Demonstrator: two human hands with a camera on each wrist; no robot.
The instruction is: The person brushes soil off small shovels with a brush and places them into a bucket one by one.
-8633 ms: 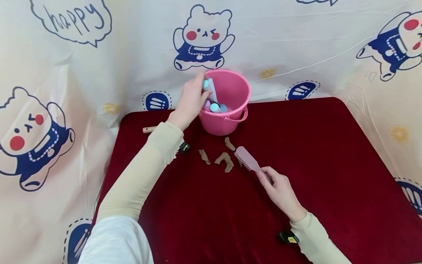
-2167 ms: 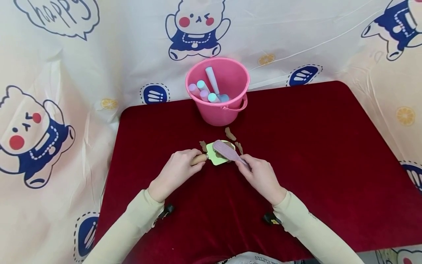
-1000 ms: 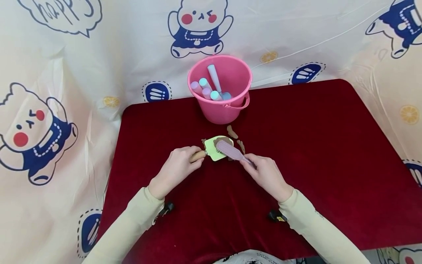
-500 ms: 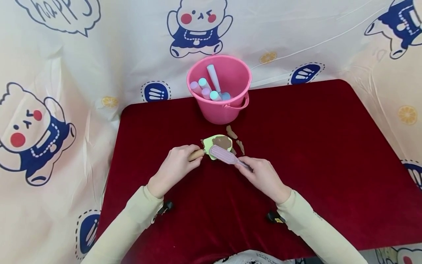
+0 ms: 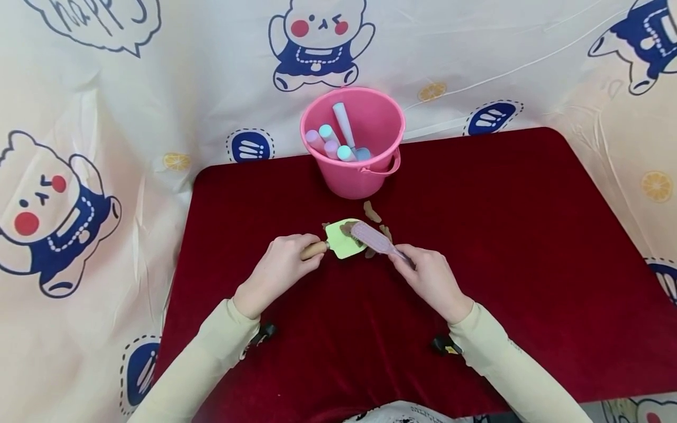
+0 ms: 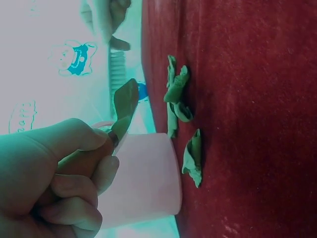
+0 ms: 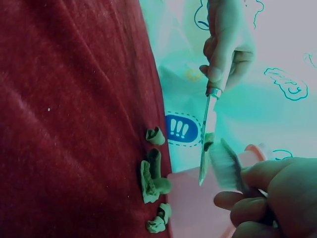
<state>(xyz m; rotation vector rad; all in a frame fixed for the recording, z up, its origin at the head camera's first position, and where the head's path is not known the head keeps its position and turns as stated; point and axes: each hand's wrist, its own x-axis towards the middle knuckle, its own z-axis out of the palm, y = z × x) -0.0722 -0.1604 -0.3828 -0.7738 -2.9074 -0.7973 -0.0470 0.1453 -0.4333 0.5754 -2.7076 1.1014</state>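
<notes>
My left hand [image 5: 280, 267] grips the wooden handle [image 5: 314, 250] of a small shovel with a flat light-green blade [image 5: 341, 244]. In the left wrist view the blade is held above the table. My right hand [image 5: 431, 279] holds a mauve hairbrush [image 5: 372, 237] by its handle, bristles towards the blade. On the blade lies a brown, crumpled-looking scrap [image 5: 347, 228], partly hidden by the brush. Several more brown curled scraps [image 5: 372, 211] lie on the table around and under the shovel; the right wrist view shows scraps [image 7: 148, 181] below it.
A pink bucket [image 5: 351, 179] stands behind the scraps, its handle folded to the front right. Several pastel purple and blue handles [image 5: 344, 126] stick up inside it. The dark red cloth [image 5: 508, 252] covers the table, with a printed curtain [image 5: 222, 70] behind.
Earlier my left hand was in the bucket; then it came to hold the green shovel. Over the last second the brush moved back and forth across the blade, lately up and right over the brown scrap.
</notes>
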